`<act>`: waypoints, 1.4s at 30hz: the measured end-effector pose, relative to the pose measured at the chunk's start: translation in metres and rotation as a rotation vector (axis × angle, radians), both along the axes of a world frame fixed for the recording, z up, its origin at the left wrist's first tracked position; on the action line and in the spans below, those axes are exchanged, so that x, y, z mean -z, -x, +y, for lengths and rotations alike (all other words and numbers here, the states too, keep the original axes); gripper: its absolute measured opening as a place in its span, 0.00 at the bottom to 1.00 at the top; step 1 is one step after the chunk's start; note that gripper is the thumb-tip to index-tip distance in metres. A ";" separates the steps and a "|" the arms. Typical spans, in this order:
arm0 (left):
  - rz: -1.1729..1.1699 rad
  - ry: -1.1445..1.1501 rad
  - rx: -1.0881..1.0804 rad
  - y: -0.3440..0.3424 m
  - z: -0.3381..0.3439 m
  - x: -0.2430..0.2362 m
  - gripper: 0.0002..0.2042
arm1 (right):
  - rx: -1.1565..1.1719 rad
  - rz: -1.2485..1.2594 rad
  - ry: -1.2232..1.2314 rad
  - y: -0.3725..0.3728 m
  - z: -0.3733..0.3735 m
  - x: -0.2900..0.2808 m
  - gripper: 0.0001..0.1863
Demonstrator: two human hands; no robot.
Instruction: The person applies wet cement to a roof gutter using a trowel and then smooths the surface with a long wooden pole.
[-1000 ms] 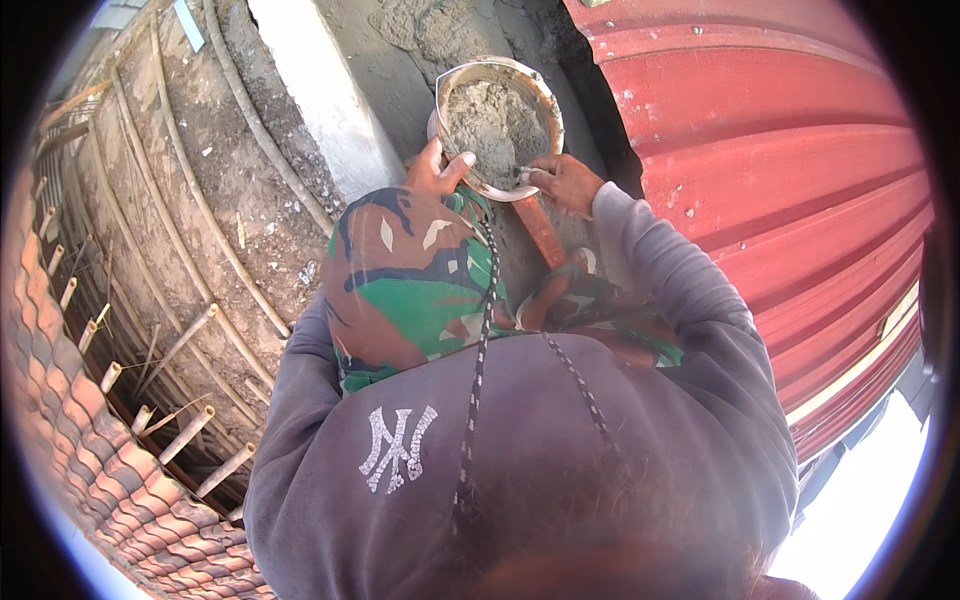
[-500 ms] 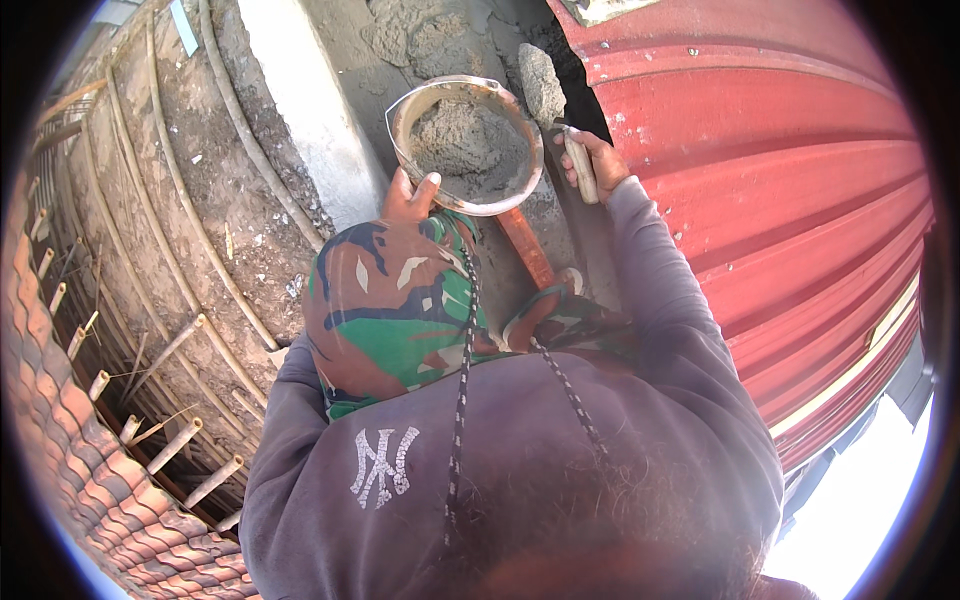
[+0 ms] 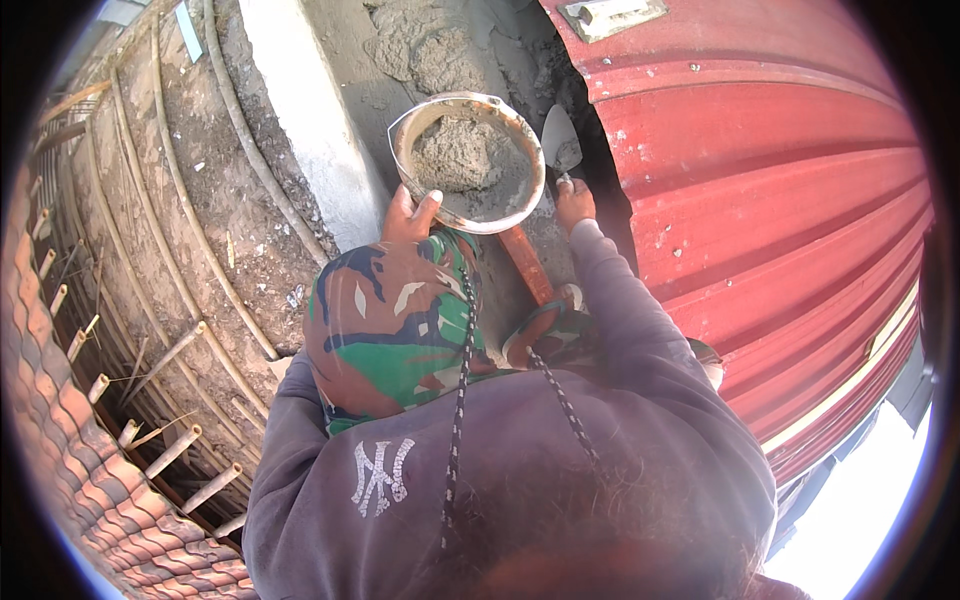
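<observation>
My left hand (image 3: 411, 214) grips the near-left rim of a round bucket (image 3: 520, 212), its thumb over the edge. Wet grey mortar (image 3: 458, 152) lies in the bucket, heaped toward its left side. Just right of the bucket, my right hand (image 3: 575, 203) is closed round the handle of a trowel (image 3: 561, 135). Its metal blade points away from me, and only a small patch of mortar shows on it. Most of the handle is hidden in my fist.
Red corrugated roofing (image 3: 760, 200) fills the right side. A flat plastering float (image 3: 610, 14) lies on its far edge. Left of the bucket runs a white wall top (image 3: 305, 110), then bamboo poles (image 3: 185, 450) and clay roof tiles (image 3: 130, 520). Spread mortar (image 3: 440, 60) lies beyond the bucket.
The trowel has lost the thick load of mortar it carried. My right hand has moved left and slightly nearer me. The mortar in the bucket now shows a higher lump.
</observation>
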State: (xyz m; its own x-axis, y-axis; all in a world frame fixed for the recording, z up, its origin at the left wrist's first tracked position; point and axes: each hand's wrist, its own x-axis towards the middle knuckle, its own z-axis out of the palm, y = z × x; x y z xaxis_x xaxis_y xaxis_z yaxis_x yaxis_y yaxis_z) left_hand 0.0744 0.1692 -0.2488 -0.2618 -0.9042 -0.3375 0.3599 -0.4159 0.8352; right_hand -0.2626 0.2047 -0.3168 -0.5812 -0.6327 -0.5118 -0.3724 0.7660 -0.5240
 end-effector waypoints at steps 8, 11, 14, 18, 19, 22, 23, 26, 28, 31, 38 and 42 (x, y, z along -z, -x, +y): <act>0.007 0.012 0.016 -0.004 -0.002 0.004 0.23 | 0.245 -0.127 0.042 -0.017 -0.057 0.027 0.23; 0.013 0.010 0.094 0.002 -0.006 0.005 0.24 | -0.032 0.200 0.122 0.020 -0.092 0.061 0.21; 0.013 -0.016 0.081 -0.005 -0.005 0.002 0.24 | -0.171 0.230 0.226 0.001 -0.141 0.056 0.19; 0.007 -0.031 0.083 -0.002 -0.009 -0.012 0.23 | -0.236 0.159 0.203 0.006 -0.183 0.033 0.24; -0.025 -0.045 0.068 -0.006 -0.006 -0.013 0.23 | -0.274 0.214 0.140 -0.008 -0.190 0.010 0.25; 0.046 -0.078 0.070 -0.004 -0.010 -0.011 0.23 | -0.384 0.382 -0.122 -0.007 -0.193 -0.018 0.29; 0.076 -0.095 0.056 -0.003 -0.007 -0.014 0.23 | -0.383 0.369 -0.137 -0.004 -0.187 -0.024 0.29; 0.065 -0.163 -0.004 0.003 -0.008 -0.020 0.24 | -0.370 0.378 -0.107 0.012 -0.151 -0.026 0.29; 0.039 -0.279 -0.074 0.005 -0.008 -0.027 0.23 | -0.335 0.355 -0.112 0.012 -0.120 -0.034 0.28; -0.141 -0.281 -0.127 0.002 -0.007 0.001 0.22 | -0.275 0.351 -0.006 0.006 -0.048 -0.049 0.28; -0.468 0.193 0.129 -0.007 -0.010 -0.007 0.24 | -0.705 0.452 0.107 -0.031 0.027 -0.177 0.22; -0.475 0.419 0.237 0.001 -0.016 -0.002 0.27 | -0.876 0.614 -0.041 -0.039 -0.018 -0.178 0.18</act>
State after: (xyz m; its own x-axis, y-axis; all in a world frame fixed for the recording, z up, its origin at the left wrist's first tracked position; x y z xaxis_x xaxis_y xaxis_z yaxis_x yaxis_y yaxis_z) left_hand 0.0729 0.1536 -0.2467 -0.3787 -0.9204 -0.0978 -0.1471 -0.0445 0.9881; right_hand -0.2234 0.1867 -0.1384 -0.0981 -0.9436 -0.3163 -0.9924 0.1167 -0.0403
